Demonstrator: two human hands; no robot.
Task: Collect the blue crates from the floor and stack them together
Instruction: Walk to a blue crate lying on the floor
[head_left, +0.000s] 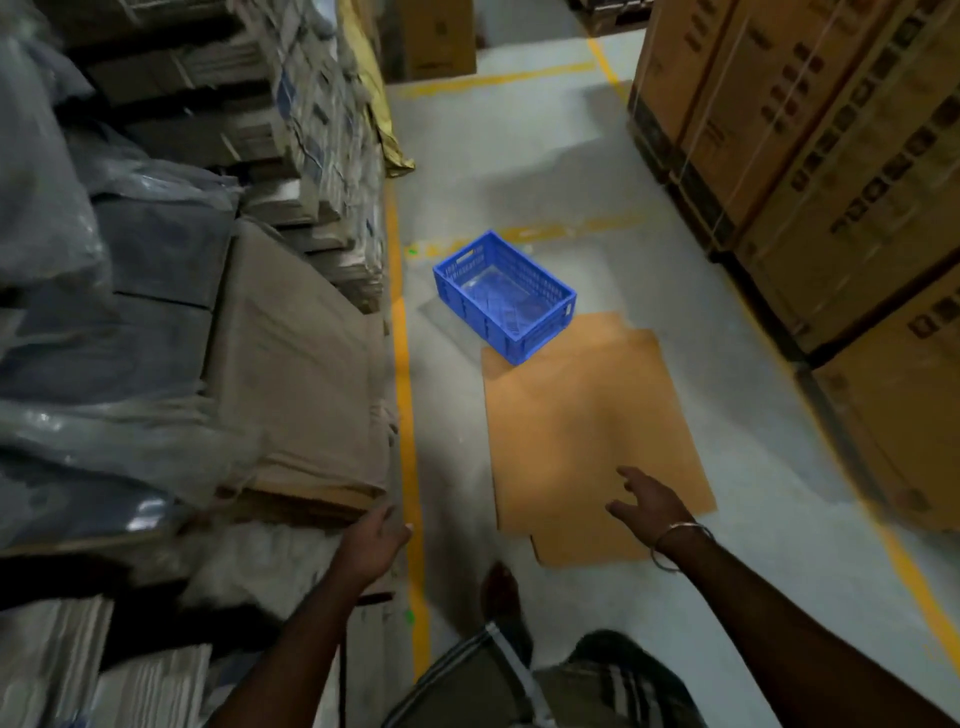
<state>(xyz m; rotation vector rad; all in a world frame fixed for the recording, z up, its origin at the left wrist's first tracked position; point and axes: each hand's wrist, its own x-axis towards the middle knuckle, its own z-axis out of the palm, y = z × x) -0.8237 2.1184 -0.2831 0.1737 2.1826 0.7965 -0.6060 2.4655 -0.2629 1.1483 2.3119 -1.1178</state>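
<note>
**Blue on grey, with yellow lines**

The crate (505, 297) is bright blue, its walls a lattice of small slots. The cardboard sheet (597, 426) under its near corner is plain orange-brown. The floor (519, 156) is pale grey, crossed by yellow painted lines (408, 415). The stacked boxes (810, 156) are tan with dark printed marks. The bangle (678, 543) is silver. The trousers (597, 686) are olive-grey with black-and-white stripes.
</note>
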